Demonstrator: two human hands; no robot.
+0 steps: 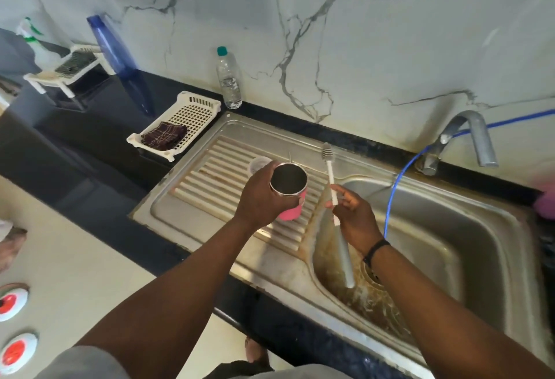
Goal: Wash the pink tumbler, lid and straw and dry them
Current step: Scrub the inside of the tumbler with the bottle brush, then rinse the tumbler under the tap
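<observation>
My left hand (264, 195) grips the pink tumbler (289, 190) above the drainboard (210, 186), mouth up; my right hand (351, 213) pinches a bottle brush (330, 174). That loose, mid-handle pinch could let the brush slip or miss the tumbler's mouth.

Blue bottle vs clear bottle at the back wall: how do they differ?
The blue bottle is taller, tinted deep blue and leans against the wall; the clear bottle is shorter, see-through and stands upright. The clear bottle has a teal cap and a label; on the blue bottle I can make out neither. The blue bottle stands further left, the clear bottle beside the sink. Both rest on the dark counter.
</observation>
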